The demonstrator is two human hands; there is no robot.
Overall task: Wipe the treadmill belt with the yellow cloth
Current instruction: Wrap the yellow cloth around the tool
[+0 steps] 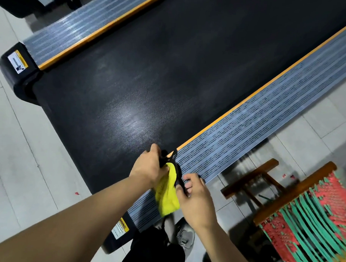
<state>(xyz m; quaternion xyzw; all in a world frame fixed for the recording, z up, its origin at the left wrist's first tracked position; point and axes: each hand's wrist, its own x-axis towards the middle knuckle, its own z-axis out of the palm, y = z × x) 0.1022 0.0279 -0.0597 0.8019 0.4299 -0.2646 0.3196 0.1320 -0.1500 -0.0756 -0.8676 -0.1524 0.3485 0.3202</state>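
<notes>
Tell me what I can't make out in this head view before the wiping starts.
- Black item between the left hand and right hand: fingers and yellow cloth cover it, so it cannot be identified.
- Warning labels: text too small and blurred.
- Belt front end: cut off by the top edge.
- Woven stool: cut off at the right and bottom edges.

left grip (148, 167): curled, pinching | right grip (195, 193): fingers curled, pinching | forearms extended

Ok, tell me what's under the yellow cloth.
The yellow cloth hangs over the treadmill's grey side rail. Below its lower end is floor and a shoe. The rail directly beneath is covered.
</notes>
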